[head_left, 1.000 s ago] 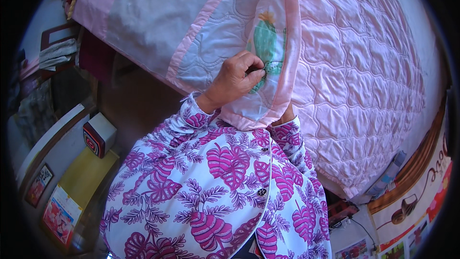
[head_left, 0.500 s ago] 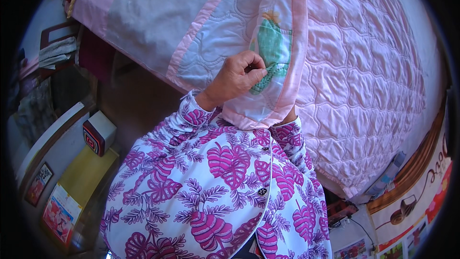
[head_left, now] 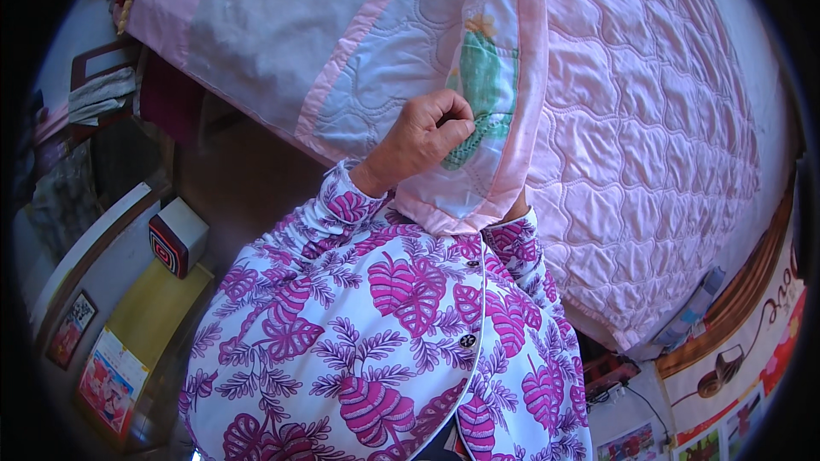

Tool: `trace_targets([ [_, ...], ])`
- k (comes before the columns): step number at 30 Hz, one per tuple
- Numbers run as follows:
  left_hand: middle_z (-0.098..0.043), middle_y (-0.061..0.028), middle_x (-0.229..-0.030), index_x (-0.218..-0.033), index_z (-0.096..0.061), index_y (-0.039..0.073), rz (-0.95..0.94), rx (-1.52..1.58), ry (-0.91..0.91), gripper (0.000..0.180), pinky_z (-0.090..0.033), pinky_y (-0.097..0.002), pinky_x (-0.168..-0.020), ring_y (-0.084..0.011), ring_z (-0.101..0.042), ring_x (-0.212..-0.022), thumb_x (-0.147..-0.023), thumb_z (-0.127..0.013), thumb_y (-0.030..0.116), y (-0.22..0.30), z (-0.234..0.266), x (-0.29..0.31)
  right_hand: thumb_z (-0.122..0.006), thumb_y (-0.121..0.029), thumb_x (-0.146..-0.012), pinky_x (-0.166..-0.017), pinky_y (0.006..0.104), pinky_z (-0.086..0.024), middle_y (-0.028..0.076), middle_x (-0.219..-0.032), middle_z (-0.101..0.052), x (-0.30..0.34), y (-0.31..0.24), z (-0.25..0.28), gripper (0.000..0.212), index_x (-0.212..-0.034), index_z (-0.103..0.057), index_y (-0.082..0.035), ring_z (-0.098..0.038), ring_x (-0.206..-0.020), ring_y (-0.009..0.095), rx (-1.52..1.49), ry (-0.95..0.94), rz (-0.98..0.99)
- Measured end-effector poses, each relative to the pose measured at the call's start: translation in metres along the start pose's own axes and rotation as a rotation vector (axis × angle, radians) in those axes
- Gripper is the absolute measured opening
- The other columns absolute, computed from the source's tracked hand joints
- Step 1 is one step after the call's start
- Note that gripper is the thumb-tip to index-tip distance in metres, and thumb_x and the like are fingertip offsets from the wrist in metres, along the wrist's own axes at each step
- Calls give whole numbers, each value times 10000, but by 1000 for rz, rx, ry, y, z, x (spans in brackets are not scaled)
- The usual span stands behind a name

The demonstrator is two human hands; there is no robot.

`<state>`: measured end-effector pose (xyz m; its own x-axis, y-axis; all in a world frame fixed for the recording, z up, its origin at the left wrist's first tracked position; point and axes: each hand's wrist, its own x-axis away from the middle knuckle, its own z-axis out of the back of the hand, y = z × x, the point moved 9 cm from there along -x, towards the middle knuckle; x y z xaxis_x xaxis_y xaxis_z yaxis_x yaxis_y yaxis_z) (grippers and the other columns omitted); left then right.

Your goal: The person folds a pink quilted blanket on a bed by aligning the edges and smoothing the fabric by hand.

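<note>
A pink quilt (head_left: 641,119) with wavy stitching spreads over the upper right of the frame and reaches into the upper middle, where a part is folded up to show a white face with a green plant print and a pink border. Below it, a person's white shirt (head_left: 342,341) with magenta and purple leaves fills the lower middle. A pale sheet (head_left: 282,26) lies at the upper left, beside the quilt. The left hand (head_left: 423,138) is in the middle of the frame, thumb and forefinger pinching the folded part at the green print, the other fingers curled in. The right wrist (head_left: 518,205) shows just beside the fold's lower right edge; the right hand is hidden behind the cloth, so its grip cannot be told. A grey towel (head_left: 102,96) hangs at the far left.
</note>
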<state>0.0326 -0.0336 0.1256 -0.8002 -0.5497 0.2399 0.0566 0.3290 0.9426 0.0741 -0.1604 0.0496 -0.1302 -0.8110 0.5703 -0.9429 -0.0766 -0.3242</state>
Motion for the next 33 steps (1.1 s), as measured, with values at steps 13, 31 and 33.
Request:
trace_targets([
  [13, -512, 36, -761, -843, -557, 24, 58, 111, -32, 78, -386, -189, -624, -38, -453, -702, -825, -553, 99, -5, -4, 1, -458, -151, -921, -787, 320, -505, 107, -1071, -531, 2, -2, 0, 298, -1185, -433, -15, -563, -926, 204, -85, -15, -19],
  [31, -501, 36, -760, -847, -548, 27, 19, 96, -50, 65, -384, -187, -628, -36, -448, -699, -834, -552, 91, -5, -4, 1, -447, -185, -928, -798, 327, -500, 110, -1076, -527, 0, 0, 8, 309, -1186, -429, -16, -560, -934, 216, -68, -36, -15],
  [33, -502, 36, -760, -847, -548, 27, 17, 103, -55, 66, -385, -187, -626, -35, -448, -698, -835, -552, 92, -5, -5, 0, -448, -186, -928, -798, 329, -500, 110, -1076, -527, 0, -1, 10, 307, -1182, -430, -16, -560, -936, 217, -55, -48, -3],
])
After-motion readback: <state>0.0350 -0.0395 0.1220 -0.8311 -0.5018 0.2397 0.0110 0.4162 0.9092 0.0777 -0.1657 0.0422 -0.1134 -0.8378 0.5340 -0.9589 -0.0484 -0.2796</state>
